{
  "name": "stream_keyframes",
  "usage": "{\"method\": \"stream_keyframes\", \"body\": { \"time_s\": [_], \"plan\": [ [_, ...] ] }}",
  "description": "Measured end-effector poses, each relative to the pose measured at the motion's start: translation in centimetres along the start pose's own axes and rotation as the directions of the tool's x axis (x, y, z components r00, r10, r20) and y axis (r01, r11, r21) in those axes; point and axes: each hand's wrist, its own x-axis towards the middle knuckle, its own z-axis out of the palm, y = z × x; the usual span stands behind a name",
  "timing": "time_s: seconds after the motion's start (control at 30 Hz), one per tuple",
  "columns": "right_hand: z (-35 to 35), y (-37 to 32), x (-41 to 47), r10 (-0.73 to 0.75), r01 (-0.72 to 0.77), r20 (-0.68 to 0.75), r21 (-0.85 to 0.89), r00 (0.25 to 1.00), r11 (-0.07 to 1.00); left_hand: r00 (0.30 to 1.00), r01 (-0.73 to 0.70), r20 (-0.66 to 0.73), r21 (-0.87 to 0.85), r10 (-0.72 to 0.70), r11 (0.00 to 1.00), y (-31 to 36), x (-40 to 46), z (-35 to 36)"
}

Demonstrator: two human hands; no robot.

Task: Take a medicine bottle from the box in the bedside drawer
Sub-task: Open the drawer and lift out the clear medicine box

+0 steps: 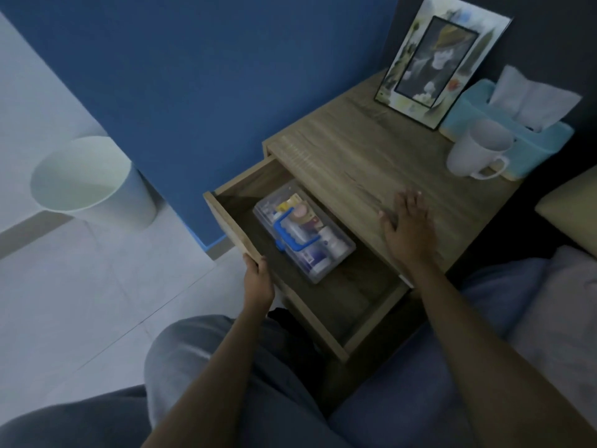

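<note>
The wooden drawer (326,305) stood pulled well out from the bedside table (371,156), its front panel reaching toward the person's knees and leaving open room above its dark floor. The left hand (256,281) was curled around the top edge of that front panel, gripping it. The right hand (408,223) lay flat and open on the tabletop, fingers spread, near the table's front edge and holding nothing.

Inside the drawer, toward the back and partly under the tabletop's overhang, sat the clear plastic box (303,231), lid closed, with a blue handle (292,232) across the top. Small bottles and packets showed blurred through the lid; no single medicine bottle could be told apart.

At the far side of the tabletop stood a white mug (475,155), touching a teal tissue box (504,124), beside a leaning picture frame (439,63). A round white bin (93,182) stood on the pale tiled floor, against the blue wall, well apart from the drawer.
</note>
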Motion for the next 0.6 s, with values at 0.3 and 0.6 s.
{"method": "stream_keyframes", "body": {
  "time_s": [0.3,0.6],
  "plan": [
    [0.3,-11.7,-12.0,0.336,-0.141,-0.074,0.808,0.939,0.572,0.693,-0.600,-0.055,0.509,0.719,0.618,8.4,3.3,0.1],
    [6.7,-15.5,-8.7,0.566,-0.525,0.492,0.843,0.662,-0.118,0.965,-0.260,0.206,0.675,0.162,0.690,11.1,12.1,1.0]
  ]
}}
